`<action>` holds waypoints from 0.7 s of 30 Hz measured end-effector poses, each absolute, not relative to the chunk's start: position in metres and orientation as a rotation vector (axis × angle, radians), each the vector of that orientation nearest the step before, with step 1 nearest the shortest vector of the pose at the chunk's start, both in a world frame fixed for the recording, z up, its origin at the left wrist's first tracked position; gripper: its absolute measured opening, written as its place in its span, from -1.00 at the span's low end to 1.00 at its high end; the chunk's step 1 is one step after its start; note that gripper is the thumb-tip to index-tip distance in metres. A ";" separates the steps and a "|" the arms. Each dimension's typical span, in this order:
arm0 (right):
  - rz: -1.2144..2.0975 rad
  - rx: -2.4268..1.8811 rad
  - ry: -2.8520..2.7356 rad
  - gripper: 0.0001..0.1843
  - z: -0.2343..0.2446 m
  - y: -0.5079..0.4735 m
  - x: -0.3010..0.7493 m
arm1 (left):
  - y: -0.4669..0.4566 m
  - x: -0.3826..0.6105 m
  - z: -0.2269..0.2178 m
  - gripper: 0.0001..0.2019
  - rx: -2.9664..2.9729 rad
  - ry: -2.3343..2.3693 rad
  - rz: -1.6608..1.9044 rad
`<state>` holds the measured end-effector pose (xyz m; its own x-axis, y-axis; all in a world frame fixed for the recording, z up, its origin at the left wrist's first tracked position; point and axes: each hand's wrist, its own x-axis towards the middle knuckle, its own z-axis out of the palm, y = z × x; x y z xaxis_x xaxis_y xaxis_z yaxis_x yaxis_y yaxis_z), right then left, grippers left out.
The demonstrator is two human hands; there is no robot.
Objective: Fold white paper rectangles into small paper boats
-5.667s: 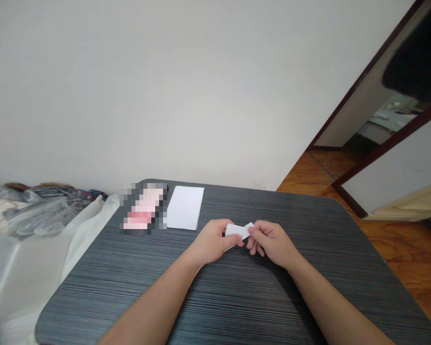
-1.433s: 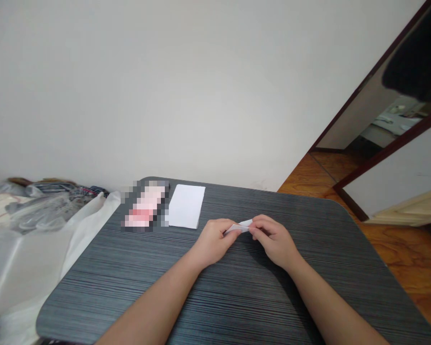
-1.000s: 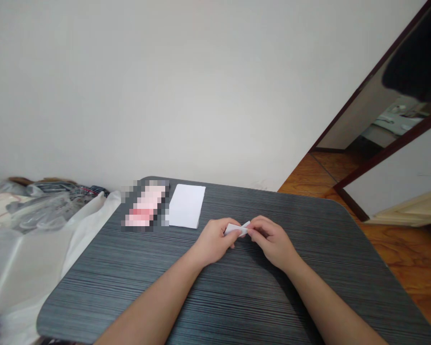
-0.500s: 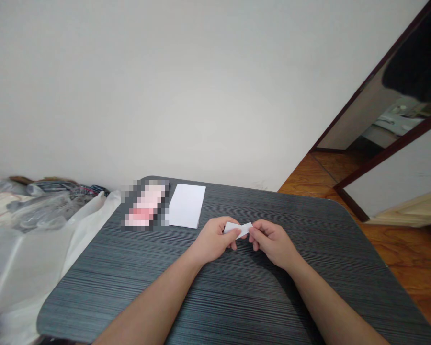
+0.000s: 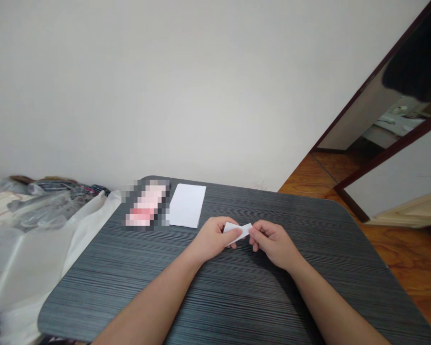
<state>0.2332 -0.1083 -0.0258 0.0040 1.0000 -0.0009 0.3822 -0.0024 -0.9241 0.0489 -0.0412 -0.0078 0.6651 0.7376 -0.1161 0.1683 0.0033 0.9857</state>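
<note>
Plastic bags [image 5: 39, 215] lie beside a dark tabletop [image 5: 309, 215].

The pink-and-white item [image 5: 146, 203] on the desk [image 5: 93, 297] is blurred by pixelation, so its kind cannot be told. The ends of the white paper strip [image 5: 237, 232] are hidden by the left hand [image 5: 211, 239] and the right hand [image 5: 273, 244]. A dark object [image 5: 414, 57] and a plastic-wrapped pile [image 5: 32, 215] are cut off by the frame's edges.

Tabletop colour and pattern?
The tabletop is dark grey with fine lighter streaks; it shows best in the head view.
</note>
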 end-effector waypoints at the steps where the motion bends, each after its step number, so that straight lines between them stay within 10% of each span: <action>1: 1.002 -1.493 -1.493 -0.72 -0.025 -0.108 0.233 | -0.042 0.049 -0.007 -0.72 1.525 0.780 0.524; 21: 1.064 -1.325 -1.411 -0.85 -0.034 -0.108 0.232 | -0.040 0.050 -0.010 -0.72 1.455 0.739 0.490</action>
<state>0.2320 -0.1085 -0.0340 -0.0213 0.9984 0.0517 0.2243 0.0551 -0.9730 0.0497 -0.0403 -0.0102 0.6935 0.7043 -0.1518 0.1348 0.0802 0.9876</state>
